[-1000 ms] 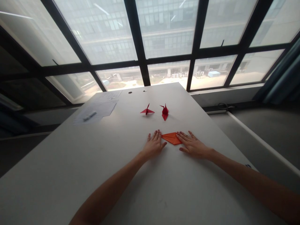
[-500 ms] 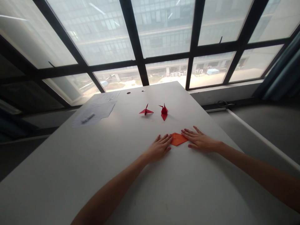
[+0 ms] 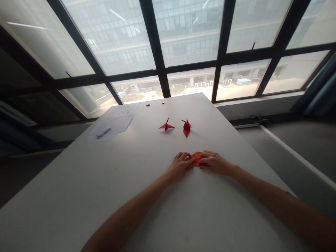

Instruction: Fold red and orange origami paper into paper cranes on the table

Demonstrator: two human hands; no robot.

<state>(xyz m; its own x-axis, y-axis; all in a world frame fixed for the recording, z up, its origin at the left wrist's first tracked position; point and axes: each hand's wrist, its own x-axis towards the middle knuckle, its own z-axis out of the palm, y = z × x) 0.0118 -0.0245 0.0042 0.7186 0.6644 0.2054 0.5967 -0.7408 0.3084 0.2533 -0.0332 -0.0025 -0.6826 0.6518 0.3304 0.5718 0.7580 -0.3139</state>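
A folded piece of orange origami paper [image 3: 195, 159] lies on the white table between my two hands. My left hand [image 3: 180, 165] has its fingers bent and closed on the paper's left end. From the other side my right hand [image 3: 214, 162] grips the right end, its fingers curled over it and covering that part. Beyond my hands stand two red paper cranes: one with spread wings [image 3: 166, 126] on the left, and another [image 3: 186, 127] on the right with a point towards me.
Sheets of paper [image 3: 123, 126] lie at the table's far left, with a small whitish object [image 3: 104, 132] on them. The white table [image 3: 118, 178] reaches to large dark-framed windows [image 3: 189, 66]. A pale pipe [image 3: 291, 150] runs along the floor at right.
My right hand has moved left and its flat fingers have curled over the orange paper. The left fingers have bent too. Less of the paper shows. The whole view has shifted slightly.
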